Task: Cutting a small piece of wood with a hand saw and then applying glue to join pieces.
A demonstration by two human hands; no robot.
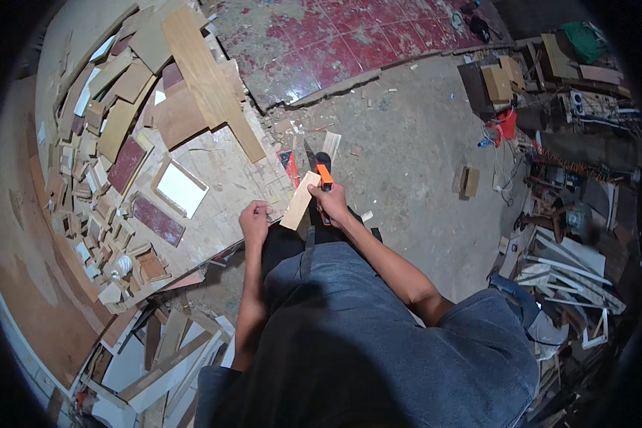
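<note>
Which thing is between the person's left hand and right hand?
In the head view, a pale wooden piece is between the left hand and the right hand, which touches it.

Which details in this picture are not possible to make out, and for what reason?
All in the head view:
Left hand: curled fingers hide whether anything is pinched.
Orange-and-black tool: its middle is covered by the right hand.
Brown board, far left: its left side is cut off by the dark lens rim.
Green thing, upper right: too small and blurred to name.
</note>
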